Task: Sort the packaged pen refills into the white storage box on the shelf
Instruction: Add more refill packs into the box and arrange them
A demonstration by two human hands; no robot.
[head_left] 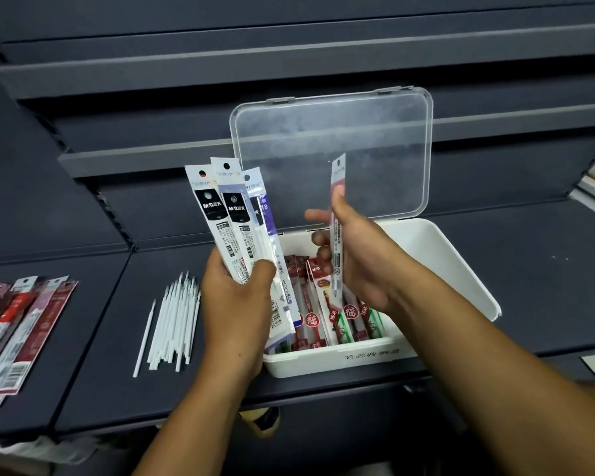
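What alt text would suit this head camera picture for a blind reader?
The left hand grips a fan of refill packets and the right hand holds a single packet, above an open white storage box on a dark shelf.

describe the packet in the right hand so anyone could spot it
Find the white storage box, clear lid raised. Before that lid, the right hand holds one slim packet upright. Unlike the fanned packets in the left hand, it stands alone, pink-topped.

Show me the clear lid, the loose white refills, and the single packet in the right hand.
clear lid (330, 149): head view, middle of the transparent panel.
loose white refills (176, 324): head view, middle of the bundle on the shelf.
single packet (336, 249): head view, its printed lower half.
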